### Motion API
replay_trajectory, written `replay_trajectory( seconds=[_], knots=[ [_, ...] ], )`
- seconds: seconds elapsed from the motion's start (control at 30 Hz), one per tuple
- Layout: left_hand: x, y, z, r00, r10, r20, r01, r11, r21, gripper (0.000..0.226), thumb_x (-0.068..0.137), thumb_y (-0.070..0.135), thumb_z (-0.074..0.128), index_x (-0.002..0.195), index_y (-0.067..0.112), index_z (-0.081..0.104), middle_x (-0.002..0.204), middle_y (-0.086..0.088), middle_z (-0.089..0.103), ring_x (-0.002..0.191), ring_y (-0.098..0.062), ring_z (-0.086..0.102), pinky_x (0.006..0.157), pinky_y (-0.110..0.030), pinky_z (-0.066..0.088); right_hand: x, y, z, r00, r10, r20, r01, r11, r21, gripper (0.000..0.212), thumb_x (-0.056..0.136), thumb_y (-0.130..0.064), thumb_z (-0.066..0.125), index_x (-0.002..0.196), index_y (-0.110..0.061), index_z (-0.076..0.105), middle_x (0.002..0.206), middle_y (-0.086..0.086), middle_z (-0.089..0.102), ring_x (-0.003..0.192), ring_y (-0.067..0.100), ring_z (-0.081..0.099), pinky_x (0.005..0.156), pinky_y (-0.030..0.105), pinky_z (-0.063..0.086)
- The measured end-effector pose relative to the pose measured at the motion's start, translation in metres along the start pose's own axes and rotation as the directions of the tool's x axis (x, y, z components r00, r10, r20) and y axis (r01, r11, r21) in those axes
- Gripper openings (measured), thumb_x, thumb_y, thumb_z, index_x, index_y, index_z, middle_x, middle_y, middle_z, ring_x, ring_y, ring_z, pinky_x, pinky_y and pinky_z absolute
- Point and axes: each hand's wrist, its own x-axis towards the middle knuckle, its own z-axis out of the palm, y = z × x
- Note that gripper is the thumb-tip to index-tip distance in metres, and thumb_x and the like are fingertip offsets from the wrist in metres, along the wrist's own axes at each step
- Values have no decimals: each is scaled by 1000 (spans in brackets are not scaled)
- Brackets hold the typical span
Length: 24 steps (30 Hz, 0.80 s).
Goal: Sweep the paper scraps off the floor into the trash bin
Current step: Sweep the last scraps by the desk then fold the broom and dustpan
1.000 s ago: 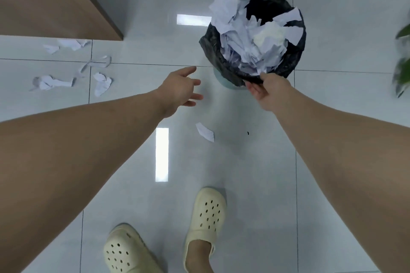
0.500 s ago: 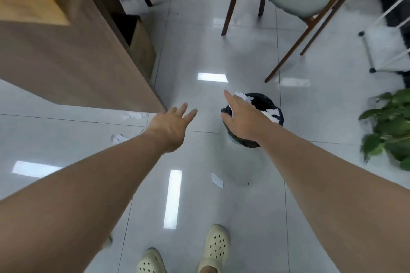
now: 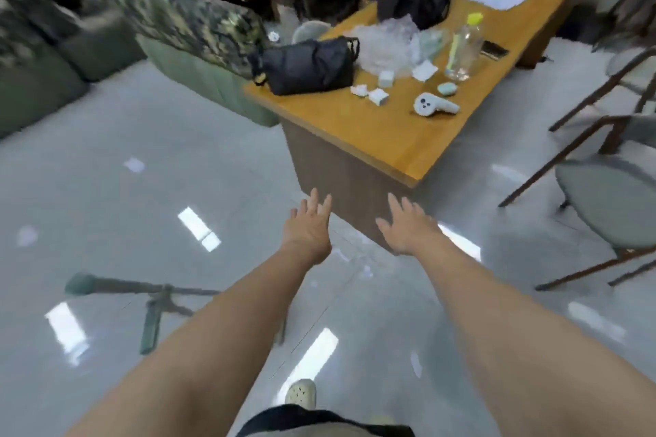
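Glossy grey tiled floor (image 3: 124, 223) spreads beneath us; our left hand (image 3: 308, 227) and right hand (image 3: 408, 229) reach forward, each grip wide and empty, with small blurred white paper scraps (image 3: 355, 254) between and just below them.

Black bag (image 3: 308, 64), clear bottle (image 3: 463, 50) on wooden desk (image 3: 390, 138); chair (image 3: 610, 202) beside; possibly tripod (image 3: 152, 298) on floor.

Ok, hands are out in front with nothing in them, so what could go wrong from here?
The broom lies on the floor ahead to the left, a likely trip hazard. The right hand is near the desk corner and could knock it. The frame is blurred and the bin is out of view, so scraps by the desk could get missed.
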Motion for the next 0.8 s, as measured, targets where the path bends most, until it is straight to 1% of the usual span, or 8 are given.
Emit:
replay_trajectory(
  seconds=[0.1,0.2,0.37,0.47,0.57,0.63,0.7,0.8],
  knots=[
    [-39,-58,-6,994,-85,-70,87,996,25,87,97,16,49,164,16,-7,171,-15,-10,157,-34,6,126,-45,14,-13,-99,12,983,-171,61,169,985,45,68,100,-52,29,157,-23,5,160,10,18,144,34,23,112,51,30],
    [-79,-114,-5,986,-106,-125,109,994,14,81,100,15,47,165,15,-3,172,-13,-11,158,-34,3,127,-44,12,-30,-178,29,953,-282,114,277,959,58,68,100,-49,31,157,-21,7,159,13,21,143,35,26,112,50,31],
    [-152,-183,46,979,-173,-105,139,952,-274,70,98,13,49,162,13,19,173,-10,3,149,-33,32,120,-40,29,-49,-274,54,917,-367,158,362,930,61,63,102,-50,23,157,-27,4,161,11,18,145,32,24,115,48,27],
    [-176,-224,82,991,-126,-40,112,960,-256,59,95,12,54,152,11,37,171,-9,15,140,-35,43,107,-42,39,-53,-324,61,913,-384,136,381,923,48,61,102,-51,20,157,-30,5,160,10,18,144,32,24,114,48,28],
    [-192,-275,108,983,-152,-106,114,948,-299,43,93,14,54,136,9,54,154,-9,44,123,-35,57,92,-43,50,-61,-376,71,917,-388,97,373,917,138,61,101,-54,19,156,-30,14,160,9,21,144,30,26,115,48,27],
    [-203,-304,121,976,-176,-131,125,938,-324,31,93,18,50,120,11,63,123,-7,60,105,-34,63,80,-41,51,-70,-413,79,926,-365,98,327,904,276,62,100,-57,18,153,-26,26,156,10,31,140,30,33,113,45,30],
    [-211,-327,129,964,-251,-90,201,907,-371,27,98,30,46,106,13,65,102,-6,63,92,-31,64,74,-38,51,-77,-451,83,957,-252,142,162,874,458,65,99,-59,17,143,-17,40,141,11,47,125,32,48,99,43,45],
    [-209,-352,146,871,-462,167,474,699,-536,55,99,61,42,96,12,65,98,-7,67,84,-28,60,73,-35,50,-86,-499,79,931,-90,354,-181,727,662,63,98,-61,21,112,-9,53,100,10,60,88,31,60,73,36,55]
  ],
)
